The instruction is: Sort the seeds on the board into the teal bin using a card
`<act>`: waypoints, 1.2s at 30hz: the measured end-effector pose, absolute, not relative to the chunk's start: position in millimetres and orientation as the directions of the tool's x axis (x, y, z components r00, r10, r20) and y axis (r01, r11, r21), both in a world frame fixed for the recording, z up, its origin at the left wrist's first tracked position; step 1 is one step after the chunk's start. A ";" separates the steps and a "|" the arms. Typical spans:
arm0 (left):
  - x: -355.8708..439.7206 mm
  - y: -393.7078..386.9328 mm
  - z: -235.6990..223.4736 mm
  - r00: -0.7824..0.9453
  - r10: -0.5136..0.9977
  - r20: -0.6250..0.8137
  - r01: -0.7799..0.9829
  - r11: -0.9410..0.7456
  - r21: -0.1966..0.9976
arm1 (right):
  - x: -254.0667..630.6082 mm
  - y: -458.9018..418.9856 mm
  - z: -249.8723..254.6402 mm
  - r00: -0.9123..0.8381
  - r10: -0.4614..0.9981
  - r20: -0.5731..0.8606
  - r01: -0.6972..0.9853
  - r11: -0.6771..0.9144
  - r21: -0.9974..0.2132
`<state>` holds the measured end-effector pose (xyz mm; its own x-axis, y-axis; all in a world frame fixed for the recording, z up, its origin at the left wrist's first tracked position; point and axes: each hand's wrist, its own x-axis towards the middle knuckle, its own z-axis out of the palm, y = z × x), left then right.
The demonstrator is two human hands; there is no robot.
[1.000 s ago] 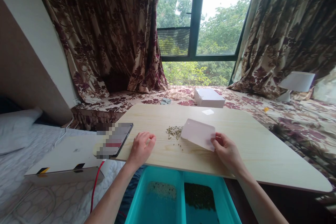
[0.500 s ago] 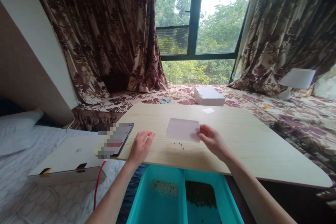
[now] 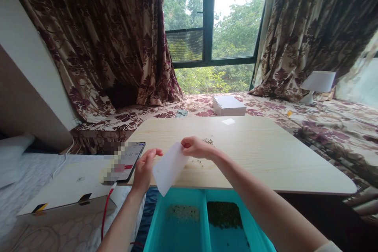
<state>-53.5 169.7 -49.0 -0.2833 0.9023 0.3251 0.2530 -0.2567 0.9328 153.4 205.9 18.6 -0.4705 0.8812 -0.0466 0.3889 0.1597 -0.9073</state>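
My right hand [image 3: 196, 147] pinches one end of a thin whitish plastic card [image 3: 169, 171], which is tilted with its lower corner over the table's front edge. Left of the card, my left hand [image 3: 144, 169] is partly open, its fingers extended toward the card and holding nothing. A small pile of greenish-brown grains [image 3: 208, 141] lies on the table beyond my right wrist, partly hidden by it. Several loose grains [image 3: 200, 161] are scattered nearer the front. Below the edge stands a teal two-compartment bin [image 3: 203, 220]: pale grains [image 3: 184, 212] in its left compartment, dark green ones [image 3: 225, 214] in its right.
On the wooden-patterned table [image 3: 265, 157] a phone-like device [image 3: 134, 161] lies at the left, with a red cable [image 3: 104, 212] nearby. A white scrap [image 3: 228, 121] is near the far edge. Behind are a white box [image 3: 229, 105] and a lamp [image 3: 318, 82].
My right hand swept the card leftward over the grain pile, then tipped it down toward the front edge. The pile now shows beyond my right wrist. The camera view turned slightly right.
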 end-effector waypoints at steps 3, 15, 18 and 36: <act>-53.0 169.1 -49.0 -0.281 0.899 0.336 0.248 -0.270 0.930 | 154.0 208.1 15.8 -0.471 0.879 -0.082 0.430 0.147 -0.891; -55.2 170.1 -52.6 -0.254 0.916 0.312 0.225 -0.258 0.940 | 165.8 209.9 18.5 -0.418 0.899 -0.132 0.515 0.114 -0.850; -54.9 169.3 -52.0 -0.245 0.914 0.323 0.238 -0.266 0.934 | 168.5 209.3 19.1 -0.415 0.900 -0.136 0.520 0.111 -0.847; -53.6 167.6 -50.6 -0.212 0.921 0.326 0.327 -0.248 0.912 | 232.1 154.5 12.4 -0.400 0.907 -0.130 0.494 0.094 -0.864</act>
<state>-53.6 167.6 -50.6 -0.2125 0.9211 0.3263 0.3269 -0.2477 0.9120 232.1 154.5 12.4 -0.4001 0.9073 -0.1296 0.4940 0.0944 -0.8643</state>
